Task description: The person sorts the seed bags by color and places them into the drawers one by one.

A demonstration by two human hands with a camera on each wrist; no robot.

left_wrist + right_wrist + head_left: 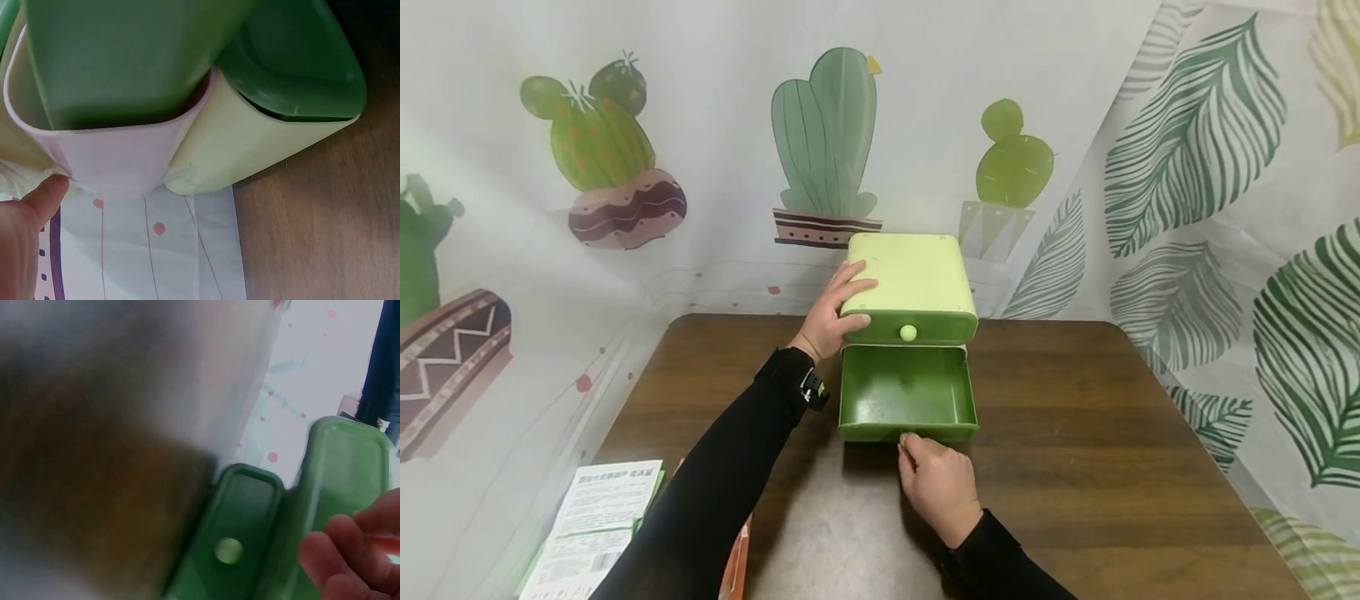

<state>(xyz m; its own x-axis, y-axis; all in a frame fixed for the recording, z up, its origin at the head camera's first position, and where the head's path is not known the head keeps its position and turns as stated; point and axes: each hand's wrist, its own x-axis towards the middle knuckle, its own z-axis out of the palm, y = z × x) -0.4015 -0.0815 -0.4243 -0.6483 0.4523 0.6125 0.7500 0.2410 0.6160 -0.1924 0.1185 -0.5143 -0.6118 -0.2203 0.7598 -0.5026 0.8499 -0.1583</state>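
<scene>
A small stacked drawer cabinet (910, 271) has a pale yellow-green top and green drawer fronts with round knobs. Its middle drawer (906, 387) is pulled far out and has nothing inside. My left hand (835, 312) rests with spread fingers on the upper left side and top of the cabinet. In the left wrist view, a finger (47, 197) touches the cabinet's side beside the pinkish middle casing (119, 159). At the pulled-out drawer's front, my right hand (942, 483) pinches with curled fingers; the knob there is hidden. The bottom drawer (247, 500) shows its pale knob in the right wrist view.
The cabinet stands near the back of a brown wooden table (1075, 450). White printed packets (598, 521) lie at the lower left, with an orange-red item (737, 562) partly behind the left sleeve. A cactus-print cloth (715, 125) hangs behind the table.
</scene>
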